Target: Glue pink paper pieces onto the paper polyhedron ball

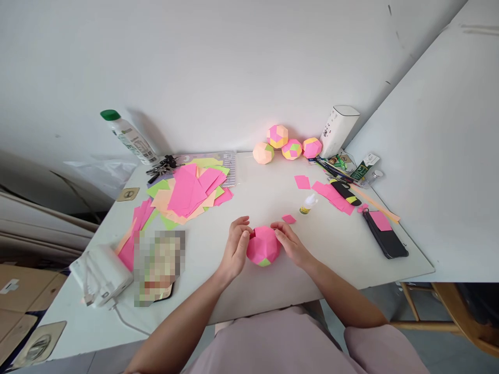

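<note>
A pink faceted paper ball (264, 246) with a green patch low on its front is between my two hands near the table's front edge. My left hand (235, 245) grips its left side, fingers bent toward a dark gap at the upper left of the ball. On the other side, my right hand (291, 243) holds the ball with thumb and fingertips at its upper right. Just beyond my right fingers lies a small pink paper piece (289, 219). A small glue bottle (308, 204) with a white nozzle stands farther right.
Several finished paper balls (292, 149) sit against the wall beside a white box (338, 131). Left are loose coloured papers (191, 192), keys (166, 165), a bottle (128, 136), a phone (161, 265) and a white charger (102, 274). Right lie a cutter (345, 192) and a black case (384, 234).
</note>
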{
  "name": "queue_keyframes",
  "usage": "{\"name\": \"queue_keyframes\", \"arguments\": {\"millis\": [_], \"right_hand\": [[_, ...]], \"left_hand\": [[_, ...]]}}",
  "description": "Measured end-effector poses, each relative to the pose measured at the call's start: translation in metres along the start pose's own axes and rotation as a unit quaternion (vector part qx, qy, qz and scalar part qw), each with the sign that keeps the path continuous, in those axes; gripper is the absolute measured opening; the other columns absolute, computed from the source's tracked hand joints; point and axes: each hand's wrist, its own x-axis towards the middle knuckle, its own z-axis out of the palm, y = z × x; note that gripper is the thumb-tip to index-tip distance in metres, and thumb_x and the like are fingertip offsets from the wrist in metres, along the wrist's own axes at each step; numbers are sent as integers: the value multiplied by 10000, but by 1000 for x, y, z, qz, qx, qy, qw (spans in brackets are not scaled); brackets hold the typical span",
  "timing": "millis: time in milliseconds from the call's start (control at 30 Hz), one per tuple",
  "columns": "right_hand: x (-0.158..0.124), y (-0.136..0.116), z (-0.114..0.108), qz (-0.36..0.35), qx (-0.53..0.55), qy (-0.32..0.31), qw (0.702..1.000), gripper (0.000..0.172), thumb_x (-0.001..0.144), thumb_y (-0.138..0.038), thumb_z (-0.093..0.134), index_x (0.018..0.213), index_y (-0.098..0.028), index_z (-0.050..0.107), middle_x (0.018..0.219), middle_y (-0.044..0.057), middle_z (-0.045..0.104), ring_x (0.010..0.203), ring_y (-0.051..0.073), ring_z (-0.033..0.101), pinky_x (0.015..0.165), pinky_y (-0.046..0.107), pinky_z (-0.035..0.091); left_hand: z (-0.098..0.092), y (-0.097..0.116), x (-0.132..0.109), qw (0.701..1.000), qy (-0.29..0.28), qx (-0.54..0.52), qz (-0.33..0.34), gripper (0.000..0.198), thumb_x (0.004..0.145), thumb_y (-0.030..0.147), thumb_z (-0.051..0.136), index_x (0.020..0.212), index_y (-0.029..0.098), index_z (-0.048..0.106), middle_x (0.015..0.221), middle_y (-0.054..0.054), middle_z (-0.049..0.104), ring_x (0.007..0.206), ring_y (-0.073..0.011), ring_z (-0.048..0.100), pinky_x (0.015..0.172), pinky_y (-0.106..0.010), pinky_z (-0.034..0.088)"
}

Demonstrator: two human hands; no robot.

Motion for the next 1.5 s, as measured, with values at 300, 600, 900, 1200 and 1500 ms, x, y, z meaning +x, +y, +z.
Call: {"name": "queue_keyframes", "arguments": {"millis": [300,600,900,1200,1500], "right_hand": [[-6,-7,-18,-89,-123,-118,981,915,701,-526,712,1425,-262,217,1518,137,167,1409,299,206,1073,488,346],[-5,-6,-24,-137,-224,-121,957,994,653,-383,788,1450,-299,201,1510,116,232,1408,310,219,1113,515,292],[5,5,-24,-243,-303,-18,921,814,816,-175,589,1466,-295,113,1480,131,326,1378,295,308,1086,538,335],[15,15,-29,-323,-408,32,853,760,858,-131,499,1478,-247,74,1443,171,393,1319,314,405,1024,550,415],[15,22,-32,-277,-451,23,848,794,834,-42,423,1479,-251,10,1490,155,330,1352,292,371,1050,531,403]], "left_hand": [[-2,-5,10,982,-90,-89,-141,661,888,671,131,1310,204,333,1377,-172,445,1235,-258,505,946,-424,474],[6,-16,8,978,-75,-170,-93,644,915,629,130,1293,183,401,1341,-155,508,1223,-258,518,976,-436,464],[6,-7,2,988,-65,-48,133,419,947,412,380,1340,268,368,1433,-101,369,1343,-235,350,1091,-445,349],[13,-17,5,948,-63,107,293,636,871,203,516,1427,261,214,1433,-153,300,1354,-285,289,1066,-532,336],[16,-23,5,945,-51,154,283,724,835,289,602,1431,252,192,1381,-157,330,1270,-301,342,1009,-521,383]]}}
